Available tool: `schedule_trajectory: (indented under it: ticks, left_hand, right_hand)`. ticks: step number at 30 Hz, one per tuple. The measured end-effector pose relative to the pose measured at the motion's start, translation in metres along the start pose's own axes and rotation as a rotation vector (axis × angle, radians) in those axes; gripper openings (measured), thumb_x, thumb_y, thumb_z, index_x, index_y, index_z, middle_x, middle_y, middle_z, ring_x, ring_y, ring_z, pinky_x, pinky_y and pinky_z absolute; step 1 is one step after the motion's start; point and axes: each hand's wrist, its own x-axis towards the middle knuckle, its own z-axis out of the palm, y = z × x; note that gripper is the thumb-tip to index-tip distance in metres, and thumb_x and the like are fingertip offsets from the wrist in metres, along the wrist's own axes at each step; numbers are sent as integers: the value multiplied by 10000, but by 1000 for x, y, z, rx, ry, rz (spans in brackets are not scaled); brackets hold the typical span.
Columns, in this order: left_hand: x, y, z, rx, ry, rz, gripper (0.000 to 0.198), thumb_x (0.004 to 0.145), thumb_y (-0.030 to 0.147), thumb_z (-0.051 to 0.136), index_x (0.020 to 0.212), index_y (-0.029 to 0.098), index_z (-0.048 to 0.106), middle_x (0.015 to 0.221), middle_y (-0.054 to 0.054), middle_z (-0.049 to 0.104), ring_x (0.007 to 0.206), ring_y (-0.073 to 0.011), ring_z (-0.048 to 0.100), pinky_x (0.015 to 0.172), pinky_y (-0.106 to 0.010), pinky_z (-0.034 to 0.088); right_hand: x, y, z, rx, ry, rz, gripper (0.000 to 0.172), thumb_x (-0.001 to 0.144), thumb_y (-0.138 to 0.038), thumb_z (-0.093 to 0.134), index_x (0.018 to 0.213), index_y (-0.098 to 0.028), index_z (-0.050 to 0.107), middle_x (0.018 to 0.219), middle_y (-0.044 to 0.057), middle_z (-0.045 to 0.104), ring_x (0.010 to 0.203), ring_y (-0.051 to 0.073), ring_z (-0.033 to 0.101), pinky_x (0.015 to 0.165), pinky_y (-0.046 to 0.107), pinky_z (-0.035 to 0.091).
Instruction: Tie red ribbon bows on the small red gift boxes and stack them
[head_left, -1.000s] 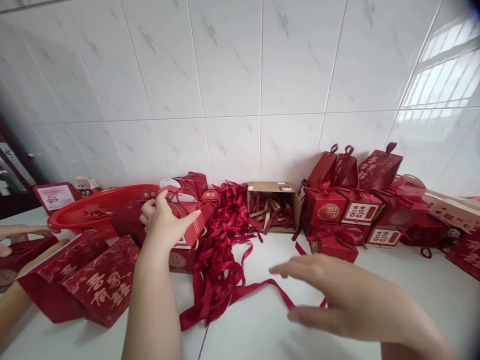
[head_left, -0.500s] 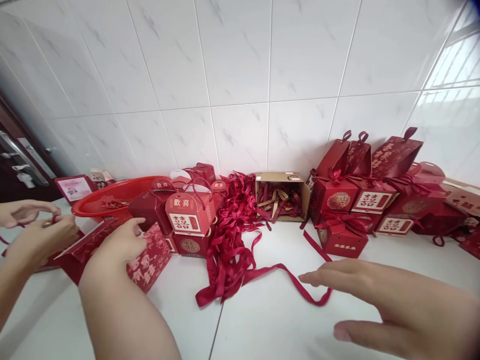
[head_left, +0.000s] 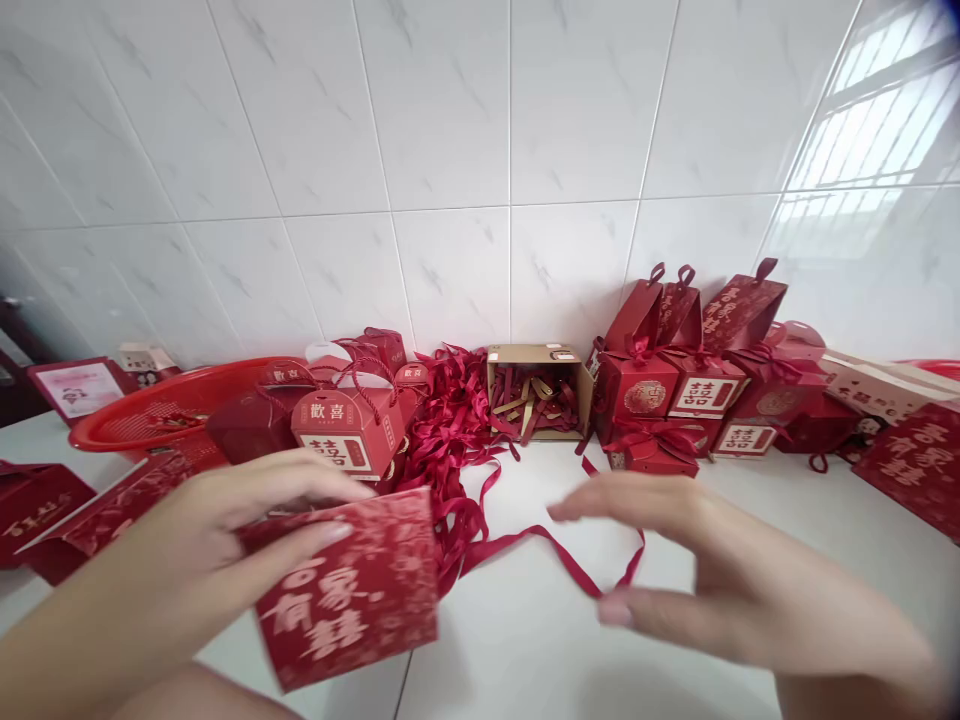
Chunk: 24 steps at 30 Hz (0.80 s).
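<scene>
My left hand (head_left: 247, 530) grips a red gift box (head_left: 375, 600) by its top edge, thumb on the near face. Pale characters and a mottled pattern cover that face. The box is a little blurred and tilted, in front of the other boxes. To the right, my right hand (head_left: 712, 570) hangs over the white table with its thumb and fingers apart and nothing between them. A loose end of dark red ribbon (head_left: 525, 535) curves across the table towards that hand, leading from a ribbon heap (head_left: 454, 400). Whether the right fingers touch the ribbon, I cannot tell.
A cardboard box (head_left: 585, 400) of short straps stands against the tiled wall. Finished-looking red boxes (head_left: 649, 385) are stacked at right. Handled boxes (head_left: 345, 420) and a red plastic basket (head_left: 120, 415) stand at left, with another patterned box (head_left: 112, 510) nearer.
My left hand has brought the patterned gift box from the left towards the middle. My right hand stays open. The view has swung right, and another person's hands at far left are out of sight.
</scene>
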Motion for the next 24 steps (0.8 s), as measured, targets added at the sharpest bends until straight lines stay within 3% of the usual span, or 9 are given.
schedule_trajectory:
  ticks: [1,4,7,9,11,14,18,21,24]
  left_hand:
    - [9,14,7,5,-132,46,118,801,353,628,868,306,713,932,42,726,876,-184,667,744,-238,538]
    - [38,46,33,-89,-132,141,154,824,232,597,914,312,694,932,40,718,862,-159,664,754,-225,528]
    - [57,62,60,-308,-92,161,202,815,206,623,999,279,659,928,14,712,898,-162,665,823,-249,524]
    - [63,67,74,-437,-20,120,266,804,230,654,1064,271,622,878,10,714,886,-163,669,815,-254,526]
    - [66,70,83,-542,27,67,322,789,260,683,1098,269,594,890,6,715,880,-164,672,807,-260,526]
    - [69,71,91,-707,-23,-2,337,775,310,704,1090,258,596,972,-12,707,846,-166,678,768,-268,537]
    - [74,68,101,-880,-61,-63,240,784,367,685,956,203,651,843,-32,714,727,-160,672,660,-255,544]
    - [76,63,98,-865,91,-93,222,758,363,707,883,182,676,757,-30,709,674,-161,666,610,-247,539]
    - [72,57,79,-720,472,-147,233,706,329,743,874,174,700,703,-17,699,609,-158,647,539,-242,523]
  right_hand:
    - [10,4,6,95,76,2,555,755,-292,735,1273,-338,541,1244,37,618,1122,223,594,930,291,503]
    - [36,18,32,456,199,-33,702,714,-282,776,1333,-323,447,1327,38,545,1230,221,503,1033,348,427]
    - [50,31,50,701,357,51,351,774,-303,722,1105,-263,612,1102,36,666,1014,192,626,877,318,514]
    - [54,38,53,782,515,152,146,803,-325,690,900,-219,666,880,18,699,798,150,651,728,262,530]
    - [55,42,51,865,622,215,145,784,-338,708,826,-206,667,770,2,688,695,129,633,653,235,517]
    - [54,43,47,989,670,256,177,753,-349,735,832,-211,657,746,-4,687,648,131,627,609,238,515]
    - [54,41,44,981,671,263,211,754,-388,725,848,-213,652,744,3,688,655,145,634,616,254,519]
    - [59,49,41,901,674,229,350,836,-525,575,945,-204,662,860,46,703,773,171,656,691,275,521]
    - [68,80,39,734,734,304,473,891,-574,412,1058,-188,628,1025,80,686,928,187,651,783,292,515]
